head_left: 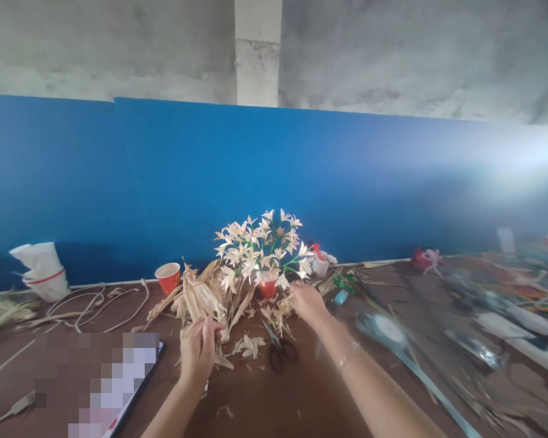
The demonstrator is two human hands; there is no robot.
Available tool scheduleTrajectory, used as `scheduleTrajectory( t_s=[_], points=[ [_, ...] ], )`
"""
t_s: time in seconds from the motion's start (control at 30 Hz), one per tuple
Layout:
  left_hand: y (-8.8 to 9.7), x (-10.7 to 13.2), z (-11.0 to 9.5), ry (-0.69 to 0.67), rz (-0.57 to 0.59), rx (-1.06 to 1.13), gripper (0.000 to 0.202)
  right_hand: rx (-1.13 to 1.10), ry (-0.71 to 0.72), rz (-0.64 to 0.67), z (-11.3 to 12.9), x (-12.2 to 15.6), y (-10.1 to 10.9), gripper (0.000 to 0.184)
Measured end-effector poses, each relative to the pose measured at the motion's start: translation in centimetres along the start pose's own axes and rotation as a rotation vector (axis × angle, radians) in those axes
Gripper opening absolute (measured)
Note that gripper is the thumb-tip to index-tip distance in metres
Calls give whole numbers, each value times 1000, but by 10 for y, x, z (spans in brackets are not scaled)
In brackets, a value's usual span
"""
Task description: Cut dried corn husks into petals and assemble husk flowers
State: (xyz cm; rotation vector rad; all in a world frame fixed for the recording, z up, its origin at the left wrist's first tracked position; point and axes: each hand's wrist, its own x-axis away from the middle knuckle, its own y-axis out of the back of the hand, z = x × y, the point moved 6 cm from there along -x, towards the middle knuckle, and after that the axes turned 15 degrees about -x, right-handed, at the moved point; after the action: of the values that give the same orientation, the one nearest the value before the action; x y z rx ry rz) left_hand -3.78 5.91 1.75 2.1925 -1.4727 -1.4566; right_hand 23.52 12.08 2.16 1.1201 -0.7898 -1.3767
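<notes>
My left hand (198,347) is closed in a pinch in front of a heap of dry pale husks (203,298); whatever lies between its fingertips is too small to make out. My right hand (308,301) reaches further forward, its fingers curled beside a bunch of cream husk flowers (251,243) on green stems. What those fingers hold, if anything, is hidden. The flowers stand in a red cup (268,288). Between my hands lie scissors with dark handles (283,356), their blades toward the husks, and loose cut petals (249,345).
A red paper cup (168,280) stands at the back left, near a white cable (84,310) and a white container (48,280). A phone-like device (132,377), partly pixelated, lies left. Right are a ribbon roll (388,331) and blurred clutter. A blue panel (187,176) borders the table.
</notes>
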Motion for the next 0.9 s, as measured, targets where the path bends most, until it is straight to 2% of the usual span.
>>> scheduleTrajectory(
  t_s=[0.17,0.33,0.53,0.7,0.77,0.9],
  points=[
    [-1,0,-5,-9,3,9,46,-47,59,31,1,7,-5,39],
    [1,1,-7,5,-17,29,44,-92,46,61,-2,-1,-7,25],
    [-3,2,-4,-7,-2,31,44,-143,18,-119,0,3,11,35],
    [-6,3,-5,-8,26,25,45,-181,-24,-243,-5,17,14,38],
    [-8,3,-6,-11,46,11,40,-226,6,-293,-5,22,14,39],
    [-15,3,-8,-60,91,-42,26,-391,153,-344,0,33,11,43]
  ],
)
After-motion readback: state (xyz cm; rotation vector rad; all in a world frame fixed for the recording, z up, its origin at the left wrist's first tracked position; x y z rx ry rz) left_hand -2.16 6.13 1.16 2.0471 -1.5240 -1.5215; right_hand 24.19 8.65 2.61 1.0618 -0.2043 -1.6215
